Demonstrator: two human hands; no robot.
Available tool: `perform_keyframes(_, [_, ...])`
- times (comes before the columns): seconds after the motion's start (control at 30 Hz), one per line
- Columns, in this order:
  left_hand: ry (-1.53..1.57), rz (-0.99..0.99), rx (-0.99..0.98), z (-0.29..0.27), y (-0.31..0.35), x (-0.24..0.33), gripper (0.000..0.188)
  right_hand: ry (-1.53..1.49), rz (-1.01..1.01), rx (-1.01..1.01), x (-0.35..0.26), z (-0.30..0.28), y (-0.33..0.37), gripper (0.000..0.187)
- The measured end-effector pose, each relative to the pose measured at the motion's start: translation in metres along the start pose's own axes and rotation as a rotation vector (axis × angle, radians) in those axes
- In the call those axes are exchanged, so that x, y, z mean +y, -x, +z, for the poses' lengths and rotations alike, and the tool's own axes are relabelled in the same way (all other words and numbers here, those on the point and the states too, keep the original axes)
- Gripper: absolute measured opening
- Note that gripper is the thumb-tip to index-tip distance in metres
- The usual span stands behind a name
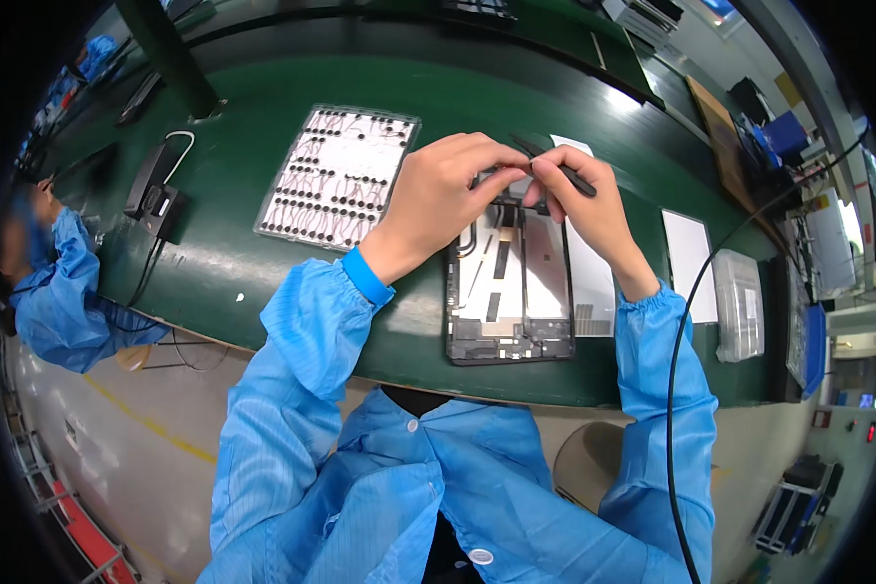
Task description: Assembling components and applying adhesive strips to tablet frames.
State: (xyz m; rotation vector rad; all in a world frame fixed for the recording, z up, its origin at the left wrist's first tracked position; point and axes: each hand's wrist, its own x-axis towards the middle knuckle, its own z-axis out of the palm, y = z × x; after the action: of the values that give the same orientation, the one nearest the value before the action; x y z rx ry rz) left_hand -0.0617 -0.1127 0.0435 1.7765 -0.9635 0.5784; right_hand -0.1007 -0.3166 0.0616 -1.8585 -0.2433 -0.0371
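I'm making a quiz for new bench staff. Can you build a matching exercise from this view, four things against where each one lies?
Things:
1. parts tray
2. open tablet frame
3. clear plastic box
4. black tweezers

Places:
A. held in the right hand
B. far right of the green bench, beyond a white sheet
C. left of the left hand, flat on the bench
D. under both hands, in front of the person

Pairs: 1-C, 2-D, 3-B, 4-A
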Motion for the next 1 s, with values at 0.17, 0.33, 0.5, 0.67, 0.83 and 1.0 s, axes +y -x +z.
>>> perform_keyframes(0.17, [-0.104, 0.131, -0.058, 0.026, -0.001, -0.001, 0.01, -0.03, 0.013, 0.036, 0.02, -0.015, 0.02, 0.016])
perform_keyframes(0.33, [-0.173, -0.01, -0.158, 0.051, 0.001, 0.005, 0.004, 0.432, -0.208, 0.36, 0.047, -0.014, 0.035, 0.017])
perform_keyframes(0.5, [-0.207, -0.149, -0.208, 0.053, 0.002, 0.009, 0.006, 0.384, -0.085, 0.468, 0.064, -0.028, 0.036, 0.03])
perform_keyframes(0.67, [-0.212, -0.183, -0.239, 0.057, -0.001, 0.008, 0.007, 0.502, -0.104, 0.362, 0.078, -0.023, 0.04, 0.04])
perform_keyframes(0.83, [-0.259, -0.15, -0.365, 0.07, -0.002, 0.014, 0.008, 0.356, 0.014, 0.346, 0.093, -0.035, 0.036, 0.03])
perform_keyframes(1.0, [-0.306, -0.139, -0.412, 0.076, 0.002, 0.007, 0.009, 0.362, -0.071, 0.396, 0.103, -0.026, 0.034, 0.024])
